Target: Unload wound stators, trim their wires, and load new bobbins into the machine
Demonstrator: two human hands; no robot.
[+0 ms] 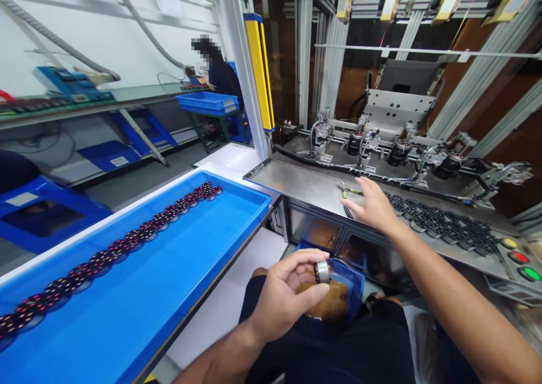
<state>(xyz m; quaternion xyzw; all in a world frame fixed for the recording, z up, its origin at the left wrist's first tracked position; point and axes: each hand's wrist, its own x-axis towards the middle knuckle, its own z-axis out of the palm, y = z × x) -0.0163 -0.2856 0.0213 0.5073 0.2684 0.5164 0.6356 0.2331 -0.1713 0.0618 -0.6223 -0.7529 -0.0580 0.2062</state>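
In the head view my left hand (283, 291) is raised above my lap. Its thumb and fingers grip a small round metal motor part (323, 272), silver on one face with a dark, toothed-looking edge. My right hand (373, 206) reaches forward over the metal work surface (292, 180), fingers apart and nothing visible in them. Beside its thumb lie cutting pliers (345, 195) with green-and-black handles, partly hidden by the hand. Just beyond that hand, several black ring-shaped parts (444, 220) lie in rows on the same surface.
A long blue tray (169, 271) at my left holds a row of dark round parts with copper-red marks (139, 237). Behind the work surface stands a machine with several black-based stations (398, 152). Coloured buttons (519, 257) sit far right. A co-worker (222, 79) sits beyond a yellow post (260, 70).
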